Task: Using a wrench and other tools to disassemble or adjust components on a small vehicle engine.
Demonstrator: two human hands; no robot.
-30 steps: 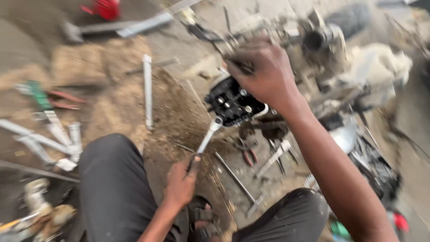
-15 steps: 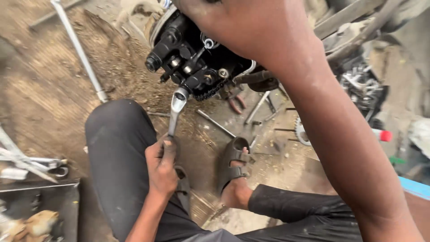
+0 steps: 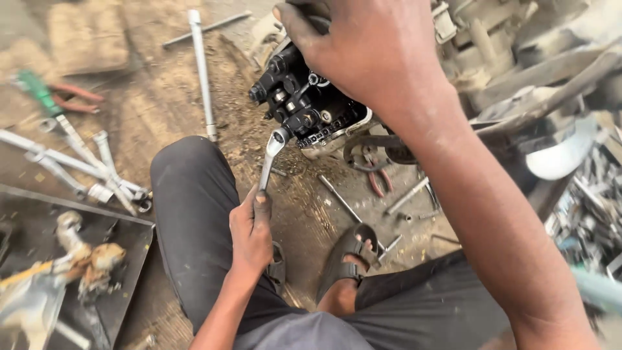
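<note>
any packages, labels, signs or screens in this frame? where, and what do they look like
None that can be made out: no package, label, sign or screen.
In view instead: left hand on a wrench set against a black engine part; right hand on top of that part.
Loose tools lie on the dirt floor at left; the blurred clutter at far right is too unclear to tell.

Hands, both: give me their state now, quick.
Left hand: closed around the handle of a wrench.
Right hand: gripping the top of the black engine part.
</note>
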